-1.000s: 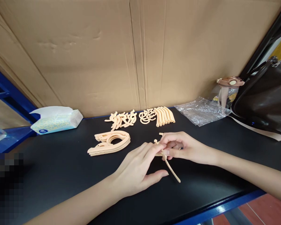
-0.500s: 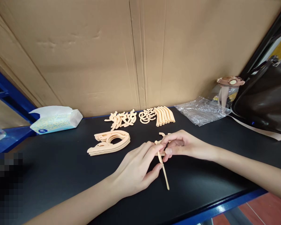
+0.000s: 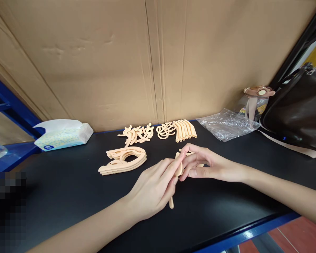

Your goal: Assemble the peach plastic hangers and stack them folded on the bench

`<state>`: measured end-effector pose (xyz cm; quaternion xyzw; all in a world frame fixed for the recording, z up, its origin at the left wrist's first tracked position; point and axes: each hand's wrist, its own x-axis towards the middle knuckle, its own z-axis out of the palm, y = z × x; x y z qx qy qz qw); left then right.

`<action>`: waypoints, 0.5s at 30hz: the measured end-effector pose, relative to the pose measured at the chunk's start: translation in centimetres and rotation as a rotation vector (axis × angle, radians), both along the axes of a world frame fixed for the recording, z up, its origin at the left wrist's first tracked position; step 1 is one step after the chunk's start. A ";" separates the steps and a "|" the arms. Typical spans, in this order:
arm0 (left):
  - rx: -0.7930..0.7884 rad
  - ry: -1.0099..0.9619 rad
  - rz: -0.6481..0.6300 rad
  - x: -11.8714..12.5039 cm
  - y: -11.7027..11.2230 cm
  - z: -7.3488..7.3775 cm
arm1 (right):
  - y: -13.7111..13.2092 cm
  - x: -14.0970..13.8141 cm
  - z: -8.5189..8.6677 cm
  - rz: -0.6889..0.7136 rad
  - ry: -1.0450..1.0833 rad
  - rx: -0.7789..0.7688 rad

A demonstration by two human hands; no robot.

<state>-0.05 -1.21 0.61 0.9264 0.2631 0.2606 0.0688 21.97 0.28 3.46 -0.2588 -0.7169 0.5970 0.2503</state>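
Note:
Both my hands meet over the middle of the black tabletop [image 3: 68,196] on one peach plastic hanger part [image 3: 178,168]. My left hand [image 3: 154,189] pinches its thin arm, whose tip [image 3: 171,203] pokes out below my fingers. My right hand [image 3: 204,165] grips the other end, fingers curled round it. Behind them lies a stack of finished peach hangers [image 3: 123,160]. Further back, a pile of small hook pieces [image 3: 137,134] sits beside a row of curved arm pieces [image 3: 177,130].
A tissue pack [image 3: 63,134] lies at the back left. At the back right are a crumpled clear plastic bag [image 3: 226,124], a lidded cup [image 3: 256,102] and a dark handbag [image 3: 297,109]. A cardboard wall [image 3: 147,59] closes the back. The blue table edge [image 3: 252,233] runs near me.
The thin arm of the held piece has swung from pointing right and down to pointing down and left, under my left fingers. My left fingers have closed onto it.

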 end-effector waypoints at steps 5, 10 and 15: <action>0.083 0.034 0.032 0.1 0.1 -0.5 | 0.3 0.1 -0.2 0.021 -0.063 0.048; 0.129 0.034 0.113 -0.1 0.2 -1.0 | -0.6 0.6 1.2 0.070 -0.456 0.520; 0.076 -0.007 0.133 -0.1 0.3 -0.9 | -6.2 0.8 3.8 0.205 -0.550 0.767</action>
